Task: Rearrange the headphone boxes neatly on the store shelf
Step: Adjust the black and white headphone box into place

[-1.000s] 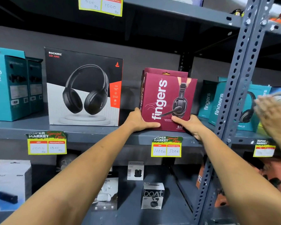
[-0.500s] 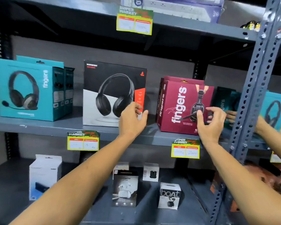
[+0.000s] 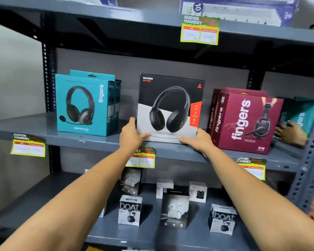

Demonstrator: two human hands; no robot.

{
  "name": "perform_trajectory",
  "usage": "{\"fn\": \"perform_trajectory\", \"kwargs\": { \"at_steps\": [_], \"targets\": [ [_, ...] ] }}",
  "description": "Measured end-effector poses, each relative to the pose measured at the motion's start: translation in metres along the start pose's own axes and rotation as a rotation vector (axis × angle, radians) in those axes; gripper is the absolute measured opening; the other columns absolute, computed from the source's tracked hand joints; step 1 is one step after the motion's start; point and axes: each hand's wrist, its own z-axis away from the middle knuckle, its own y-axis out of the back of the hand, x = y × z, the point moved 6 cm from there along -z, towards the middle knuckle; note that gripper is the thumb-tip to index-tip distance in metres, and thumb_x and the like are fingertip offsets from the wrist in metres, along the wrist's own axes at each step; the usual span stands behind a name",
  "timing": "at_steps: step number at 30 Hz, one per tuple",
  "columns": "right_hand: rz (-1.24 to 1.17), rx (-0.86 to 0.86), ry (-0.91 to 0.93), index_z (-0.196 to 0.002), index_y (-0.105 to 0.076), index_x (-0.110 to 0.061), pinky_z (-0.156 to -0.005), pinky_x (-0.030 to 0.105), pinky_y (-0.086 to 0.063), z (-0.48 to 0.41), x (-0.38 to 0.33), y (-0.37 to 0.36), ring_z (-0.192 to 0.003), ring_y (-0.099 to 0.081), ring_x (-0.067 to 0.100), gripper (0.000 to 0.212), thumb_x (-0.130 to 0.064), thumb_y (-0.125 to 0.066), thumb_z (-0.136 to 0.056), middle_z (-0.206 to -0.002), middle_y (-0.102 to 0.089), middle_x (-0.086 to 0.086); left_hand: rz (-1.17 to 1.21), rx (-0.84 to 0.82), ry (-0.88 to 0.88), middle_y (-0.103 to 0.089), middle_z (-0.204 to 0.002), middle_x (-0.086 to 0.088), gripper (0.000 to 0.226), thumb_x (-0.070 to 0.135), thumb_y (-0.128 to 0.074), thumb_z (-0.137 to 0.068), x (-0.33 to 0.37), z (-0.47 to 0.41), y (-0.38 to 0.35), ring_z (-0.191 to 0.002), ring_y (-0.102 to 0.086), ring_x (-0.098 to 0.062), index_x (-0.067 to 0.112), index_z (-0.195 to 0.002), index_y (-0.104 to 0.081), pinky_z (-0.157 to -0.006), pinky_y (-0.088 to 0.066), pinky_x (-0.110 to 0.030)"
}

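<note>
Both hands have left the maroon box (image 3: 243,122) and now clamp the black headphone box (image 3: 170,107) at frame centre: left hand (image 3: 130,135) and right hand (image 3: 200,140) on its lower corners. It stands on the grey shelf (image 3: 101,140), between a teal box (image 3: 85,104) at left and the maroon one at right.

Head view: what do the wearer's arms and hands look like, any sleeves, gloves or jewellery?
Both forearms are bare up to the frame's edge, with no sleeves showing. The left hand and right hand wear no gloves; no watch, bracelet or ring is visible.
</note>
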Motion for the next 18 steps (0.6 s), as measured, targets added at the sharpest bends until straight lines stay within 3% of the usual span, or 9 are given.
{"fn": "perform_trajectory", "kwargs": {
  "at_steps": [6,18],
  "targets": [
    [0.031,0.071,0.067,-0.122,-0.061,-0.014,-0.088,0.028,-0.046,0.001,-0.005,-0.002,-0.112,-0.061,0.023,0.067,-0.040,-0.086,-0.065,-0.124,-0.066,0.004,-0.053,-0.168,0.063,-0.065,-0.124,-0.012,0.062,0.040,-0.084,-0.072,-0.016,-0.031,-0.002,-0.112,-0.059,-0.031,0.008,-0.116,-0.055,-0.090,-0.050,-0.042],
    [0.085,0.118,0.093,-0.118,-0.060,-0.009,-0.090,0.033,-0.049,0.004,-0.005,-0.006,-0.111,-0.061,0.025,0.067,-0.043,-0.085,-0.066,-0.121,-0.067,0.007,-0.082,-0.231,0.046,-0.062,-0.128,-0.015,0.064,0.041,-0.080,-0.078,-0.023,-0.034,-0.012,-0.115,-0.057,-0.033,0.005,-0.124,-0.054,-0.091,-0.048,-0.043]
  ]
}}
